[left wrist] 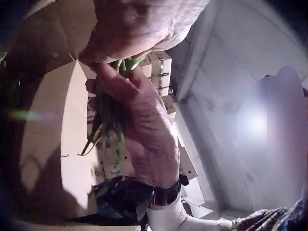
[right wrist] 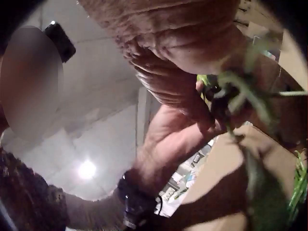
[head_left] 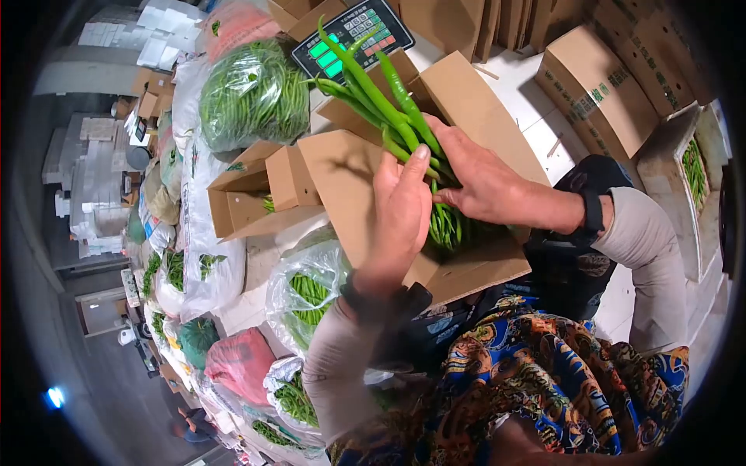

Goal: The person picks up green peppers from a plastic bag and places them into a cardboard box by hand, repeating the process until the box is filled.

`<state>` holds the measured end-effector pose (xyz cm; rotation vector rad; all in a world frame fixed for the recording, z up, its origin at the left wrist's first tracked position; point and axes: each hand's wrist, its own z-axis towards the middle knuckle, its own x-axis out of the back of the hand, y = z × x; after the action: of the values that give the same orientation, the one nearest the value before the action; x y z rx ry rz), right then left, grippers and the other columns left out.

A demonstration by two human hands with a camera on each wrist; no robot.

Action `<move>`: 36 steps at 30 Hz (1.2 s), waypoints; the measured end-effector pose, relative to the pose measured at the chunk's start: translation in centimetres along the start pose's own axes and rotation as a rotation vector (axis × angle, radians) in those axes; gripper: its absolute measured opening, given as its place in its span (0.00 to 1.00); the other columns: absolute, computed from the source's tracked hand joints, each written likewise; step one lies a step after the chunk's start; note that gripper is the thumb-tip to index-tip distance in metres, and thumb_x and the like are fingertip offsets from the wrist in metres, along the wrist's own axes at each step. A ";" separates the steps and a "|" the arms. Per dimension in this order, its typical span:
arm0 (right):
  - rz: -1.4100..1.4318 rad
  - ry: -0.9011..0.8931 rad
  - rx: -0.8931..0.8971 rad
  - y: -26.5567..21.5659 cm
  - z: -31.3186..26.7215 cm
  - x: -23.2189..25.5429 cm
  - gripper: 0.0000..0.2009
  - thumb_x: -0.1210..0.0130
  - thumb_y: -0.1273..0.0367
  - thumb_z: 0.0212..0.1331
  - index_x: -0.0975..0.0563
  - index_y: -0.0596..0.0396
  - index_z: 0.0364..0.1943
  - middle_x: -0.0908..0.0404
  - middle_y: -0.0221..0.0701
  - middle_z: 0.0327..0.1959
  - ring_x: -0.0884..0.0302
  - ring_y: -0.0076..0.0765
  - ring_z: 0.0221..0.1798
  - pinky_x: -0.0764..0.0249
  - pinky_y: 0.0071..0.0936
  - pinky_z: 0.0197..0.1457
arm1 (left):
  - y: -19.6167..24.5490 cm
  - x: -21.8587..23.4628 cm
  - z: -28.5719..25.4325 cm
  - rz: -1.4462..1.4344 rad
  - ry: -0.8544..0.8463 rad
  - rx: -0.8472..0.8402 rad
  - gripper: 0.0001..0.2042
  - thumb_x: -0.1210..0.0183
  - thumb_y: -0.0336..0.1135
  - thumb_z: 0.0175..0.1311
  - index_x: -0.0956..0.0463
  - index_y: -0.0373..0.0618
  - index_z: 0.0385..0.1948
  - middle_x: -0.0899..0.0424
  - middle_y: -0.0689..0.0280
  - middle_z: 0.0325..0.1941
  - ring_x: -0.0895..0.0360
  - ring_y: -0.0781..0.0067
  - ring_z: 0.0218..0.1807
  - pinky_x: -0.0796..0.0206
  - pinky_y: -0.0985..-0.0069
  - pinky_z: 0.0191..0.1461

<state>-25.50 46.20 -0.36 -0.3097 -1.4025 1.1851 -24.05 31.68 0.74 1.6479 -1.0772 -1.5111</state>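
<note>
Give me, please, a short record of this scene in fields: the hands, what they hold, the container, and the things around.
left hand: grips the bunch of green chili peppers from the left side
right hand: holds the same bunch from the right
green chili peppers: long, tips pointing away from the person
cardboard box: open, under the bunch
digital scale: behind the box, display lit green
plastic bag of peppers: left of the box
</note>
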 end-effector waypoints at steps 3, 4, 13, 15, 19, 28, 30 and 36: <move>0.506 -0.172 -0.117 -0.1 0.9 1.2 0.36 0.41 0.67 0.56 0.48 0.58 0.66 0.29 0.45 0.49 0.25 0.42 0.49 0.29 0.33 0.54 | 0.7 0.5 0.0 -0.143 -0.004 0.084 0.17 0.52 0.29 0.69 0.38 0.36 0.57 0.29 0.60 0.57 0.32 0.66 0.60 0.43 0.66 0.67; 0.796 -0.303 -0.308 -0.5 1.3 1.8 0.32 0.44 0.65 0.59 0.46 0.58 0.65 0.28 0.41 0.50 0.28 0.33 0.50 0.30 0.28 0.55 | 0.7 0.8 0.0 -0.146 0.007 0.099 0.17 0.52 0.29 0.69 0.38 0.36 0.57 0.29 0.60 0.57 0.32 0.66 0.60 0.43 0.66 0.67; 1.114 -0.312 -0.609 -0.4 2.2 2.7 0.26 0.47 0.65 0.63 0.39 0.55 0.64 0.26 0.34 0.50 0.25 0.27 0.47 0.24 0.26 0.47 | 1.3 2.4 1.1 -0.082 -0.103 0.096 0.17 0.54 0.29 0.70 0.38 0.34 0.58 0.28 0.58 0.55 0.31 0.67 0.58 0.42 0.69 0.65; 1.260 -0.320 -0.595 0.4 2.4 2.1 0.23 0.44 0.60 0.62 0.34 0.53 0.58 0.26 0.33 0.48 0.27 0.26 0.48 0.24 0.27 0.47 | 1.7 2.1 1.3 -0.061 -0.102 0.100 0.17 0.54 0.30 0.70 0.38 0.34 0.58 0.28 0.58 0.55 0.31 0.68 0.58 0.42 0.70 0.65; 1.252 -0.292 -0.544 0.5 3.1 1.5 0.26 0.37 0.54 0.55 0.29 0.55 0.53 0.24 0.30 0.45 0.27 0.25 0.46 0.27 0.24 0.47 | 2.4 0.8 0.9 0.045 -0.137 0.083 0.17 0.53 0.31 0.71 0.38 0.35 0.58 0.28 0.60 0.56 0.32 0.71 0.58 0.43 0.73 0.65; 1.293 -0.283 -0.403 0.9 3.5 0.6 0.22 0.39 0.59 0.58 0.28 0.54 0.52 0.21 0.30 0.46 0.21 0.24 0.42 0.21 0.21 0.42 | 2.5 0.8 1.4 1.114 -0.213 -0.275 0.25 0.52 0.46 0.70 0.40 0.40 0.62 0.27 0.60 0.51 0.31 0.65 0.51 0.41 0.71 0.60; 1.307 -0.231 -0.414 0.9 3.6 0.9 0.21 0.40 0.60 0.58 0.28 0.55 0.53 0.22 0.30 0.46 0.21 0.23 0.42 0.21 0.20 0.43 | 3.4 -0.1 0.9 1.226 -0.209 -0.303 0.27 0.48 0.47 0.66 0.40 0.40 0.62 0.28 0.57 0.47 0.34 0.61 0.51 0.42 0.67 0.59; 1.502 -0.037 -0.384 1.6 5.1 3.2 0.11 0.43 0.65 0.61 0.23 0.59 0.40 0.18 0.32 0.33 0.19 0.27 0.31 0.20 0.20 0.35 | 3.2 0.3 0.2 0.483 -0.159 0.220 0.32 0.40 0.48 0.61 0.39 0.32 0.58 0.27 0.67 0.38 0.32 0.81 0.37 0.38 0.82 0.42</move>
<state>-31.41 46.99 1.50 -1.8301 -1.3412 2.0342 -24.68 29.99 3.37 1.2864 -1.6406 -1.2488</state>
